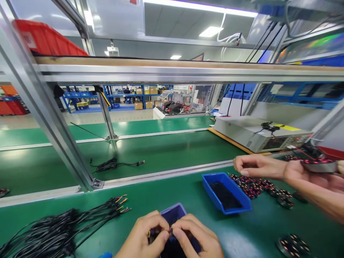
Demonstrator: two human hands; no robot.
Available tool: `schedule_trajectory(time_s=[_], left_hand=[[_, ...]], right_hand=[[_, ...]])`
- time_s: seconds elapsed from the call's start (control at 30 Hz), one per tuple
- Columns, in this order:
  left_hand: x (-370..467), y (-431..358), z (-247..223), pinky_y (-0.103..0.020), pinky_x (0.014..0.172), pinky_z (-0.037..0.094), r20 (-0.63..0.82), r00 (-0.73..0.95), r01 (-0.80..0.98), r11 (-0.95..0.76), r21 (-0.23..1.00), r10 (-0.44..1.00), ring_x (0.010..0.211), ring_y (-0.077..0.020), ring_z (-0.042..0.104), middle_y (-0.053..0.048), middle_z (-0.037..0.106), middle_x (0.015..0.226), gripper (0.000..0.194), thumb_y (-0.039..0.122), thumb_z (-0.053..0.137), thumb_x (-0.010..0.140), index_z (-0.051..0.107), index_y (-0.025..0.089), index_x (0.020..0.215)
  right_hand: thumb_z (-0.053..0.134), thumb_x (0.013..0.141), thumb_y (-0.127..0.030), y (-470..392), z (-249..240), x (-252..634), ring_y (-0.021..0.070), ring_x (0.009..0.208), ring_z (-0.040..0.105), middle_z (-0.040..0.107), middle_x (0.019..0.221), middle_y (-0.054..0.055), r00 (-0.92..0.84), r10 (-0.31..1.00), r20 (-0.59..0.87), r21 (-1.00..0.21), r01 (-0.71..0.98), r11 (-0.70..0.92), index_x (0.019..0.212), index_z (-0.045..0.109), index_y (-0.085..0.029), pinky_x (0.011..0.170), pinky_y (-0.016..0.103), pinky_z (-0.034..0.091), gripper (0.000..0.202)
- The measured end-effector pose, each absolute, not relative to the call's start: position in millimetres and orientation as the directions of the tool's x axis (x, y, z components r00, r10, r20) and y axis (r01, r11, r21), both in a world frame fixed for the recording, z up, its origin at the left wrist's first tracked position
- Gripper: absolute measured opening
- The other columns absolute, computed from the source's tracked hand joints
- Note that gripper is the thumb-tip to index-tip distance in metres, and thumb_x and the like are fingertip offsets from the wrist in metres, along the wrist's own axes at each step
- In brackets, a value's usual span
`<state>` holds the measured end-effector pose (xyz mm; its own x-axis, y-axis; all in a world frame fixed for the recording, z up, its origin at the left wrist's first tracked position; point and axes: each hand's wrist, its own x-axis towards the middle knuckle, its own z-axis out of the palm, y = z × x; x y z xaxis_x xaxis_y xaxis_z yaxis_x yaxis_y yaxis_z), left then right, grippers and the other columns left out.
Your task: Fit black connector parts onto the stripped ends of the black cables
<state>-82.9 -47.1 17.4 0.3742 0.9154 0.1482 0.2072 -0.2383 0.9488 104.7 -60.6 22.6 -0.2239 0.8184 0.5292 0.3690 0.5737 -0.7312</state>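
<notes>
My left hand (149, 234) and my right hand (197, 236) meet at the bottom middle, thumbs and forefingers pinched close together. Between the fingertips are thin wires (170, 229), mostly hidden, with a little red showing. A bit of yellow and black shows under the left fingers. Directly below both hands is a small purple bin (178, 206), its dark contents largely covered. Left of my hands lies a bundle of black cables (61, 229) with bare coloured wire ends (122, 204). A blue bin (215, 199) holding black pieces stands beyond my right hand.
At right, a co-worker's hands (268, 170) hold a round coil part (319, 165). Several coil parts (252, 184) lie behind the blue bin, another (292, 246) nearer. A grey instrument (258, 130), a coiled cable (109, 165) and a metal post (51, 96) stand around.
</notes>
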Motion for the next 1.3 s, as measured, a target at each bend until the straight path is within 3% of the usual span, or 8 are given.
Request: schedule_trajectory(time_s=[0.13, 0.23, 0.43, 0.73, 0.97, 1.13, 1.3], left_hand=[[-80, -45, 20, -0.022, 0.048, 0.032, -0.097, 0.315, 0.08, 0.076, 0.994, 0.944, 0.048, -0.0094, 0.04, 0.001, 0.056, 0.058, 0.036, 0.05, 0.065, 0.079, 0.067, 0.015, 0.078], [-79, -44, 19, -0.021, 0.043, 0.027, -0.172, 0.285, 0.067, 0.16, 0.985, 0.943, 0.046, -0.0093, 0.039, -0.001, 0.06, 0.061, 0.041, 0.054, 0.068, 0.074, 0.068, 0.013, 0.079], [-76, -47, 25, -0.023, 0.054, 0.038, -0.165, 0.266, 0.078, 0.149, 0.986, 0.95, 0.057, -0.0124, 0.05, -0.002, 0.064, 0.063, 0.027, 0.041, 0.07, 0.072, 0.068, 0.014, 0.07], [-78, -48, 25, -0.028, 0.069, 0.047, -0.092, 0.251, 0.153, 0.054, 0.987, 0.964, 0.069, -0.019, 0.063, -0.005, 0.07, 0.069, 0.017, 0.03, 0.063, 0.076, 0.071, 0.015, 0.07], [-79, -49, 24, -0.028, 0.069, 0.046, -0.079, 0.252, 0.189, 0.031, 0.981, 0.965, 0.07, -0.0185, 0.062, -0.005, 0.071, 0.069, 0.018, 0.028, 0.064, 0.077, 0.073, 0.015, 0.07], [-80, -49, 25, -0.024, 0.054, 0.04, -0.143, 0.237, 0.091, 0.125, 0.988, 0.961, 0.058, -0.0141, 0.052, -0.005, 0.066, 0.068, 0.032, 0.045, 0.069, 0.075, 0.076, 0.013, 0.074], [-80, -49, 26, -0.022, 0.049, 0.035, -0.203, 0.305, 0.044, 0.199, 0.979, 0.931, 0.051, -0.0093, 0.039, -0.001, 0.06, 0.063, 0.048, 0.062, 0.071, 0.072, 0.067, 0.013, 0.072]], right_hand=[[0.054, 0.1, -0.024, -58, 21, 105, 0.0159, 0.074, 0.071, 0.072, 0.08, 0.001, -0.215, 0.82, 0.53, -0.718, 0.401, 0.569, 0.088, 0.069, -0.023, 0.067, 0.019, 0.054, 0.019], [0.053, 0.101, -0.019, -57, 21, 104, 0.0164, 0.074, 0.07, 0.071, 0.08, 0.002, -0.219, 0.776, 0.591, -0.653, 0.435, 0.62, 0.088, 0.067, -0.023, 0.07, 0.022, 0.055, 0.02], [0.052, 0.099, -0.011, -58, 22, 105, 0.0177, 0.072, 0.067, 0.07, 0.08, 0.003, -0.227, 0.68, 0.697, -0.515, 0.502, 0.695, 0.091, 0.065, -0.022, 0.069, 0.027, 0.055, 0.019], [0.051, 0.099, -0.009, -59, 21, 106, 0.0168, 0.071, 0.066, 0.069, 0.079, 0.003, -0.27, 0.66, 0.701, -0.48, 0.505, 0.717, 0.094, 0.066, -0.021, 0.067, 0.027, 0.054, 0.019], [0.05, 0.1, -0.013, -58, 21, 105, 0.0182, 0.07, 0.067, 0.07, 0.078, 0.003, -0.283, 0.695, 0.661, -0.498, 0.528, 0.688, 0.091, 0.067, -0.022, 0.067, 0.028, 0.055, 0.021], [0.048, 0.103, -0.02, -57, 16, 106, 0.0189, 0.072, 0.069, 0.072, 0.079, 0.004, -0.353, 0.737, 0.576, -0.536, 0.518, 0.667, 0.09, 0.07, -0.022, 0.069, 0.028, 0.057, 0.026], [0.058, 0.099, -0.026, -57, 13, 109, 0.0175, 0.072, 0.073, 0.075, 0.085, 0.004, -0.244, 0.821, 0.515, -0.722, 0.392, 0.57, 0.102, 0.075, -0.023, 0.064, 0.021, 0.06, 0.018]])
